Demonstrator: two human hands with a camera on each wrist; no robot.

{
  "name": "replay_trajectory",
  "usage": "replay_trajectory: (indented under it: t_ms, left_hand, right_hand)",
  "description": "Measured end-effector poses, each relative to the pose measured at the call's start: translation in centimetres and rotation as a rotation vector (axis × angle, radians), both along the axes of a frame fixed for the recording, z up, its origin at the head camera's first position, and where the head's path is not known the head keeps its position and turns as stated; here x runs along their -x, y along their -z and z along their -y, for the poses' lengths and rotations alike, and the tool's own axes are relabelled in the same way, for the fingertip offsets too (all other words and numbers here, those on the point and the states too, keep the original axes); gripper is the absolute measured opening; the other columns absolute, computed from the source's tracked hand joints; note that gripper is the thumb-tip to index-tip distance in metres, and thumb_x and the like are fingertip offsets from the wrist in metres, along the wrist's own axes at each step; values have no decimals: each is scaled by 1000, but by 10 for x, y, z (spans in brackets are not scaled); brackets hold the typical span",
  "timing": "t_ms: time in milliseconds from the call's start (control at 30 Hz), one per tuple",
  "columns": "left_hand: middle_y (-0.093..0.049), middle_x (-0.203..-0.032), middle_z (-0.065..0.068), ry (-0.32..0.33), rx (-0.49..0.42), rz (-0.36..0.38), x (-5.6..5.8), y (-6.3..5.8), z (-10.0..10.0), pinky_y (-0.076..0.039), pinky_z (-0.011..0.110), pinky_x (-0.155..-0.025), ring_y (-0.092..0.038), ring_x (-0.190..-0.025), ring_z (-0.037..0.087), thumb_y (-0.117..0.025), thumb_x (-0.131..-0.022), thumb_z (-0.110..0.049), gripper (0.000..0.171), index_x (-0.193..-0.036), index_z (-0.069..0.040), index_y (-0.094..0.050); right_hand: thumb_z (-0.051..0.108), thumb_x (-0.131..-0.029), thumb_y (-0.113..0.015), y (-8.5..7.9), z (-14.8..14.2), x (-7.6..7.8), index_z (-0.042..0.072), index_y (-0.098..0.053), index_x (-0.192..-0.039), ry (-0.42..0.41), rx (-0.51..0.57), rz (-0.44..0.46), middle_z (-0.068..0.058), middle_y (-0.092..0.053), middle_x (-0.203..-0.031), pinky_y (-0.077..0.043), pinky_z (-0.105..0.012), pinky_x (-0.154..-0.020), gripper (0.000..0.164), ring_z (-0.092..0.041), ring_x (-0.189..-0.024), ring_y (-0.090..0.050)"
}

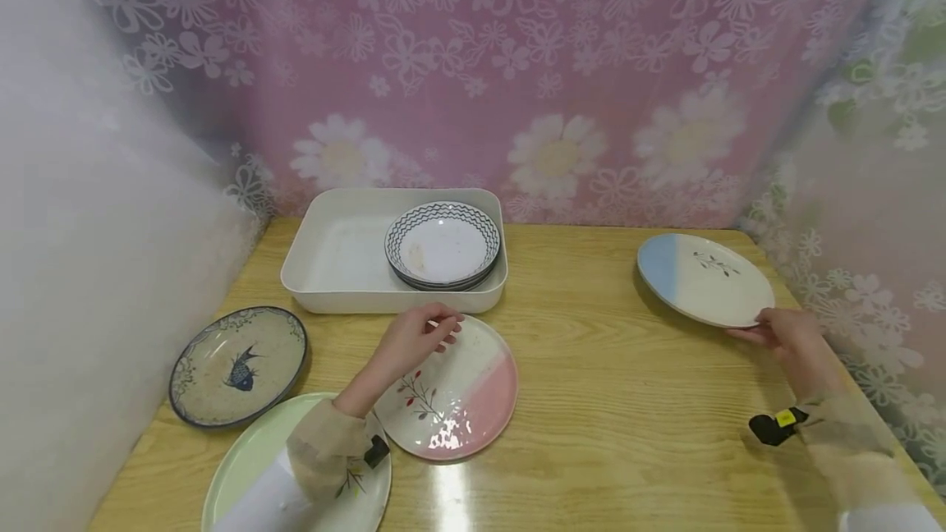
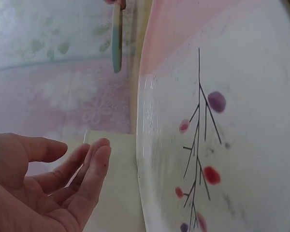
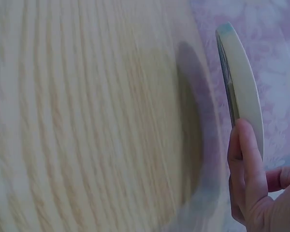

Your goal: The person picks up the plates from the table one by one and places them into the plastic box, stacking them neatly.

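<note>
The right hand's grip (image 1: 792, 333) pinches the near edge of the blue-and-cream plate (image 1: 705, 282) above the surface (image 1: 591, 433) at far right, while the left hand's grip (image 1: 417, 338), relaxed and holding nothing, hovers over the pink-and-white plate (image 1: 473, 392) farther left.

Nearer than the fingers of the left hand (image 1: 414, 335), a round green-and-cream glazed plate (image 1: 244, 454) is partly covered by the beige-and-white sleeve (image 1: 321, 442) and cut off by the head view's bottom edge. Those fingers hide part of a round pink-and-cream glazed plate (image 1: 480, 401). Beyond them, stacked round white zigzag-patterned bowls (image 1: 443, 249) overlap too much to count. At the fingers of the right hand (image 3: 263, 208), a round blue-and-cream glazed plate (image 3: 247, 92) hides its painted sprig from the right wrist view.
</note>
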State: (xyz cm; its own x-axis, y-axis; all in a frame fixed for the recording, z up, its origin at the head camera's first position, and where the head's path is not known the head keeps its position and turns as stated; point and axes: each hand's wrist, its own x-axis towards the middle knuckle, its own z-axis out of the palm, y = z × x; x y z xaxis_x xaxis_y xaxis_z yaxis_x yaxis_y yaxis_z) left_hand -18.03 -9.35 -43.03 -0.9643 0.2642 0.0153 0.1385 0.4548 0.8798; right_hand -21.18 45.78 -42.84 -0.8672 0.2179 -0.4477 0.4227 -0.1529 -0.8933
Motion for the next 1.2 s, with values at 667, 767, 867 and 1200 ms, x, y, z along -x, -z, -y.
replay_trajectory:
  t_ms: [667,767,867,1200]
  left_hand:
    - [-63,-127,29,72,-332,129,8,-9,-21,-62,38,-82,-72,-102,37,-39,-111,-33,50,-146,3,-43]
    - [-63,-130,27,92,-361,149,9,-12,-25,-62,38,-82,-71,-104,37,-38,-112,-33,52,-151,1,-38]
    - [-62,-132,26,95,-399,172,10,-15,-27,-62,37,-83,-70,-106,39,-39,-111,-33,54,-155,-1,-33]
    - [-66,-123,25,58,-484,212,8,-15,-23,-63,39,-77,-73,-97,33,-41,-111,-25,48,-152,0,-40]
  right_hand:
    - [1,-103,-48,-40,119,-27,-10,-34,-137,-304,-62,-273,6,-59,-99,-64,-34,-70,39,-14,-76,-74]
    - [2,-104,-47,-43,136,-28,-16,-24,-145,-348,-122,-276,4,-58,-100,-64,-34,-69,51,-12,-76,-74]
    - [2,-104,-46,-43,152,-30,-19,-18,-148,-394,-158,-289,3,-60,-99,-64,-34,-69,56,-12,-77,-74]
    - [3,-103,-45,-43,192,-40,-18,-23,-147,-493,-182,-313,1,-69,-95,-64,-36,-68,53,-12,-78,-74]
